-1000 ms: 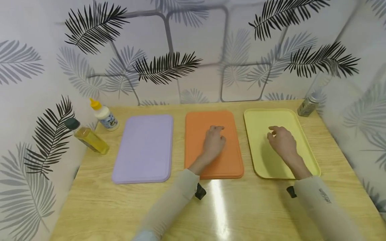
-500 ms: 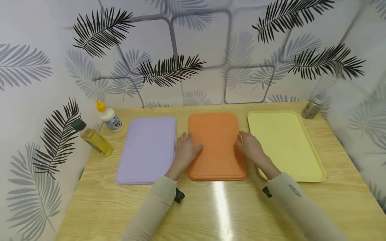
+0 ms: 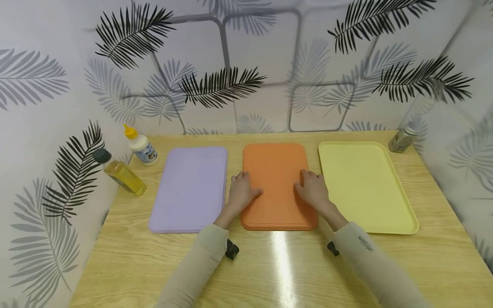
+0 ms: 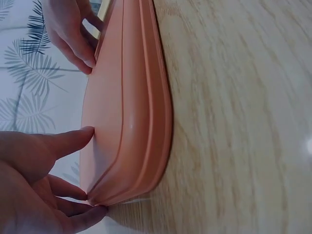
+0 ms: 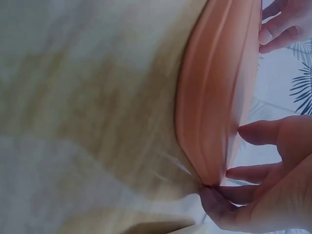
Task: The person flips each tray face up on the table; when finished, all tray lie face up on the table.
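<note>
An orange tray [image 3: 275, 184] with rounded corners lies on the wooden table, its smooth flat face up. My left hand [image 3: 240, 191] holds its left edge, thumb on the top face and fingers down at the side. On the opposite edge, my right hand [image 3: 313, 190] grips likewise. In the left wrist view a stepped rim shows along the near side of the orange tray [image 4: 134, 122], close over the wood. The right wrist view has the right thumb on top of the orange tray [image 5: 214, 97] and the fingertips at its lower edge.
A purple tray [image 3: 190, 188] lies to the left, and a yellow tray [image 3: 366, 188] with a raised rim to the right. A yellow-capped glue bottle [image 3: 144, 149] and an oil bottle [image 3: 125, 176] stand at the left edge. A small jar [image 3: 402, 139] stands back right, near the patterned wall.
My left hand has moved left from over the orange tray to its left edge. My right hand has come from over the yellow tray to the orange tray's right edge. Both now grip it.
</note>
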The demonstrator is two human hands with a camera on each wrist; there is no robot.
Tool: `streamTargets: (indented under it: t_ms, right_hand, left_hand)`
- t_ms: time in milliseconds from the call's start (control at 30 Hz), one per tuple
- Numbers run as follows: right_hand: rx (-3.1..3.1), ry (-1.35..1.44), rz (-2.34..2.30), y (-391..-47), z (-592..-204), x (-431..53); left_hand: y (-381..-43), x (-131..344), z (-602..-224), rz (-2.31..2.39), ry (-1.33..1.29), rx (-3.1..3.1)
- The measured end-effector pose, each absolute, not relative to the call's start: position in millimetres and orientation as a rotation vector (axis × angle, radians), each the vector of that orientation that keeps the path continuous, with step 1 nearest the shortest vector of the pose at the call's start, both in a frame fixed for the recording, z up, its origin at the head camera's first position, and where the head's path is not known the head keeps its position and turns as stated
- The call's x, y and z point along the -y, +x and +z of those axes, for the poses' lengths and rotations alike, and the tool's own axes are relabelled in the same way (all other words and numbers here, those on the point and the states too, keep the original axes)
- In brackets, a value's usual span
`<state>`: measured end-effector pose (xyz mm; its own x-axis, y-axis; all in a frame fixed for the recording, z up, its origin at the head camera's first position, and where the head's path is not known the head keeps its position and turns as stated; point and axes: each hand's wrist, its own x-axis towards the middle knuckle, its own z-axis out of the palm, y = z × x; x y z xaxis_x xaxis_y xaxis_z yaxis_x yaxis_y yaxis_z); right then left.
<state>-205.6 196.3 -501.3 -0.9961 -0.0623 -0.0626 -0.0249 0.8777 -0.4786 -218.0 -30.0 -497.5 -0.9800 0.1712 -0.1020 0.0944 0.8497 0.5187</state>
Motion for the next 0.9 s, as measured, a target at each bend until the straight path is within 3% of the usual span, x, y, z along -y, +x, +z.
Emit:
streamTargets:
  t_ms: [133, 367, 567, 900]
  right_hand:
    - [-2.989, -0.093, -0.905, -203, -502, -197]
    - [-2.787, 0.133, -1.381, -199, -498, -203]
    - [-2.75, 0.239, -1.494, -199, -494, -210]
    - [-2.633, 0.11, -1.62, -200, -482, -234]
  left_hand:
    - [-219, 29, -497, 0.731, 0.201, -2.894]
    - [-219, 30, -496, 0.644, 0.226, -2.9]
    - [-219, 31, -495, 0.673, 0.2, -2.866]
    - [-219, 40, -492, 0.763, 0.243, -2.796]
